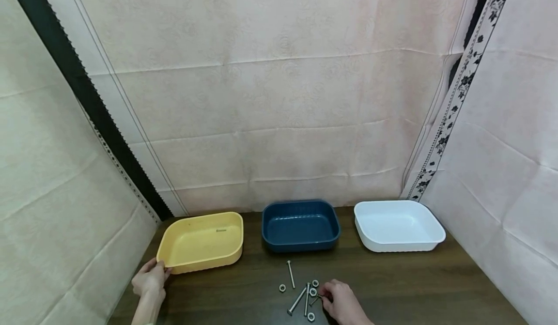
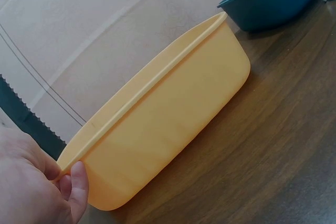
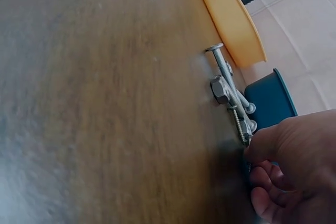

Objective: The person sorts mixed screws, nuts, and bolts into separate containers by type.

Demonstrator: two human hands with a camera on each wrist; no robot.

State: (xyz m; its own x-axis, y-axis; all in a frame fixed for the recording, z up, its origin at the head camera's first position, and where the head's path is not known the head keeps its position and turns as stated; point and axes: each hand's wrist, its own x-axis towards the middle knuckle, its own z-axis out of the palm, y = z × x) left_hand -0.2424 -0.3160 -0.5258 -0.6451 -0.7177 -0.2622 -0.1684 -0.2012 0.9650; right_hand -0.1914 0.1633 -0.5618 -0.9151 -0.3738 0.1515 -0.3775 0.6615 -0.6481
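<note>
My left hand [image 1: 149, 281] pinches the rim of the yellow tray [image 1: 205, 262] at its near left corner, thumb and fingers on either side of the edge. On the tabletop lies a loose group of hardware: long bolts [image 1: 297, 301] and several hex nuts [image 1: 311, 317]. My right hand [image 1: 342, 304] is at the right side of this group, its fingers curled. A small threaded screw [image 3: 239, 123] has one end at the thumb and fingertips, which pinch it. Part of that screw's end is hidden by the fingers.
A dark blue tray [image 1: 301, 246] stands behind the hardware, and a white tray [image 1: 403, 246] to its right. All stand on the brown wooden table [image 1: 244, 296]. Pale cloth walls [image 1: 270, 97] enclose the back and both sides.
</note>
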